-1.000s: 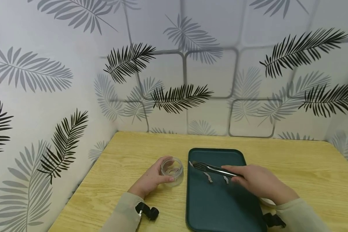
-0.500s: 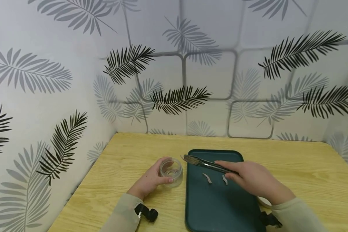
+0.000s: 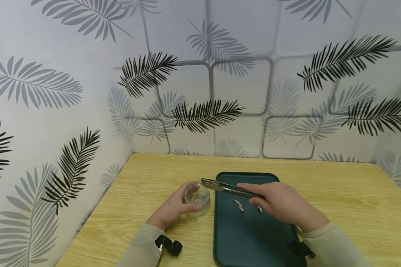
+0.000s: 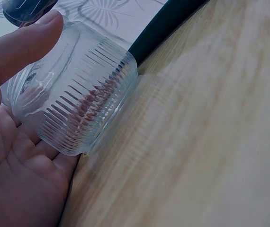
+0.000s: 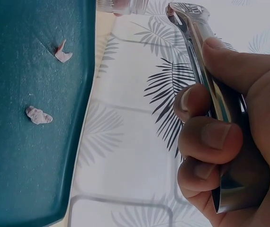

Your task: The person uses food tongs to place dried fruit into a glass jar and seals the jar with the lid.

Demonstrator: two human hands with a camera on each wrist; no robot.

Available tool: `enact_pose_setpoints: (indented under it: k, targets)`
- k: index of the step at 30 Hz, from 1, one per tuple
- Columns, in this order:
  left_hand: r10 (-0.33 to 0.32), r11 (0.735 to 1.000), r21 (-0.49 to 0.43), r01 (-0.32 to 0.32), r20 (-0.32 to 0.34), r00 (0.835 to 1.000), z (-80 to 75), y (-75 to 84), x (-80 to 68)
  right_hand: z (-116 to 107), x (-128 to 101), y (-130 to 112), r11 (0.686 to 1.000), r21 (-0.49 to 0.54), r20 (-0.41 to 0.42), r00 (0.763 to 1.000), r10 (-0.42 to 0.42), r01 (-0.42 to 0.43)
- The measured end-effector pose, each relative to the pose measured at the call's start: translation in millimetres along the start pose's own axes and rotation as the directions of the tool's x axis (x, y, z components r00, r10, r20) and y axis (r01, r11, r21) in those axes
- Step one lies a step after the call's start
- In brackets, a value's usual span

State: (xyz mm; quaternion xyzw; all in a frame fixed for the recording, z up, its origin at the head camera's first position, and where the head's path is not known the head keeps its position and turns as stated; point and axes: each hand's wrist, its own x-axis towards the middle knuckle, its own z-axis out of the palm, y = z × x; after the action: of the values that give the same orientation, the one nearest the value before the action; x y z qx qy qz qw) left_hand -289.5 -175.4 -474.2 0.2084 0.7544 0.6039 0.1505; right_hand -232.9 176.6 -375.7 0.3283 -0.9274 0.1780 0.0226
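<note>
My left hand (image 3: 172, 208) grips a small clear glass jar (image 3: 203, 207), thumb on the near side, beside the tray's left edge. Through its ribbed wall, in the left wrist view, reddish-brown shreds (image 4: 93, 105) show at the bottom. My right hand (image 3: 282, 203) holds metal tongs (image 3: 230, 188), fingers curled round the arms in the right wrist view. The tong tips are over the jar's mouth, with a thin pale strip (image 3: 199, 181) sticking out of them. On the dark green tray (image 3: 250, 241) lie two small greyish-pink strips, one (image 3: 238, 205) left and one (image 3: 260, 209) partly behind my right hand.
The tray lies on a wood-grain table (image 3: 147, 185), right of the jar. A pale rounded rim (image 3: 299, 230) shows beside the tray, mostly hidden under my right wrist. Leaf-patterned walls (image 3: 194, 81) stand behind and at the left.
My right hand has carried the tongs up and left, from the tray to over the jar, with the thin strip in the tips. My left hand and the jar stay put.
</note>
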Motion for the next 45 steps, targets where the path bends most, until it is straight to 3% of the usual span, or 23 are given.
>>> enact_pose_setpoints:
  k: [28, 45]
  targets:
    - [-0.027, 1.000, -0.008, 0.027, -0.018, 0.999, -0.3, -2.3, 0.4, 4.7, 10.4, -8.4, 0.999, -0.042, 0.019, 1.000, -0.018, 0.019]
    - [0.006, 1.000, -0.014, -0.006, 0.016, 1.000, -2.0, -1.4, -1.8, 3.2, -11.7, 8.8, 0.998, 0.036, 0.061, 0.996, 0.058, -0.060]
